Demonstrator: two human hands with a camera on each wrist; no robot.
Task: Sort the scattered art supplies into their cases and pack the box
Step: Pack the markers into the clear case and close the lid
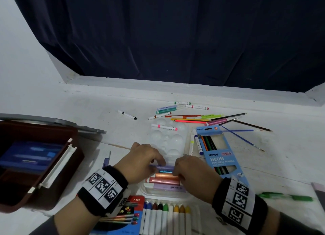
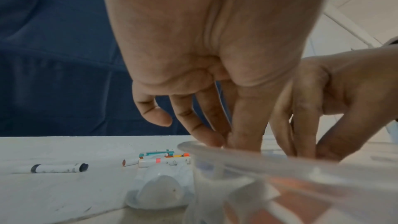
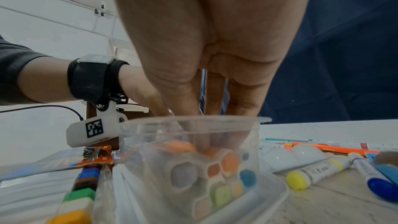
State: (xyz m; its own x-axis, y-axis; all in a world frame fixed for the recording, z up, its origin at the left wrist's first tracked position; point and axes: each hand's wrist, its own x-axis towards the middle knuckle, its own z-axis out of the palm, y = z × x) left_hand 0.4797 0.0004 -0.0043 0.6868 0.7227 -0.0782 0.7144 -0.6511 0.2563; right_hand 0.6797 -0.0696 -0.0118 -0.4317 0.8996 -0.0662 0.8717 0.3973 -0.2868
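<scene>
Nearest the person, a row of crayons (image 1: 165, 217) lies in its open sleeve on the counter (image 1: 105, 111). Just beyond, the clear plastic case (image 1: 163, 192) holds stacked highlighters (image 1: 165, 180). The left hand (image 1: 142, 159) and right hand (image 1: 191, 171) meet over it, each grip narrowed onto a purple highlighter (image 1: 162, 168) at the far end of the stack. Judged step: seating this marker in the case. The next move calls for pressing it level, then fetching another. To the right, the neon pencil box (image 1: 221, 157) holds a few pencils. Far left, the brown box (image 1: 35, 164) stands open with a blue case inside. Loose markers (image 1: 175, 111) remain beyond.
</scene>
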